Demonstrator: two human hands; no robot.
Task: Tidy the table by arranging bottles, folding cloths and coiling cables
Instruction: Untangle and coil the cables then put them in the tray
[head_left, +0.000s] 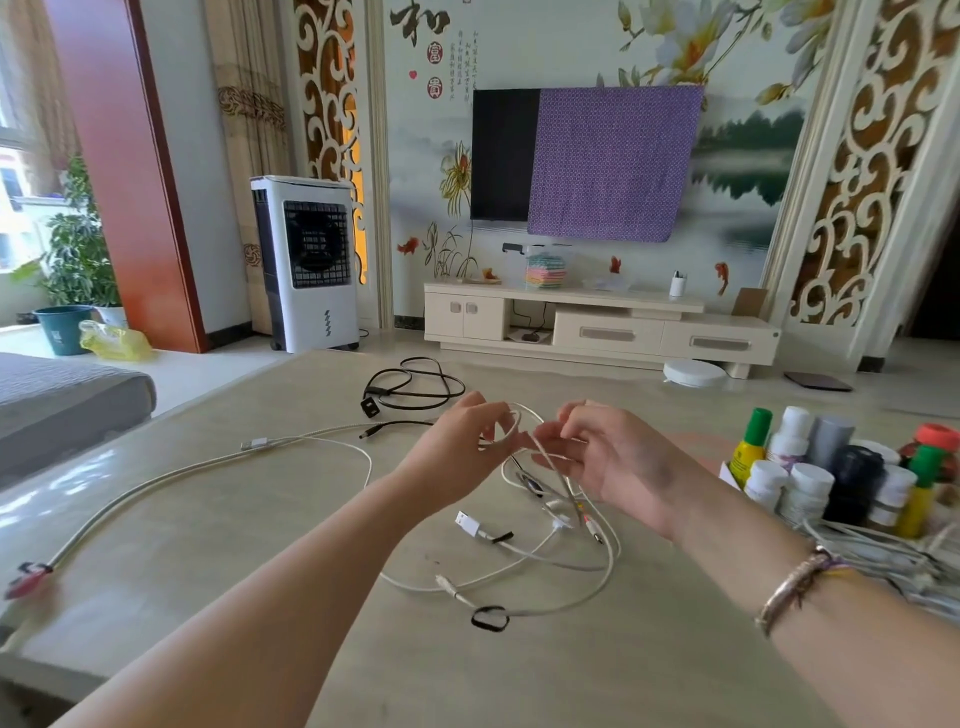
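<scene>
Both hands raised above the middle of the desk (218, 519): the left hand (457, 447) and right hand (608, 457) each pinch a loop of the white cable (566, 566) between curled fingers, the rest of it trailing in loose loops on the desk below. A black cable (415, 387) lies near the far edge and a braided cable (156, 475) curves toward the left edge. Bottles (810, 478) stand grouped at the right edge.

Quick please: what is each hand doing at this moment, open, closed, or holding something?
Left hand: pinches a loop of the white cable.
Right hand: fingers curled round the same white cable, above the table.
</scene>
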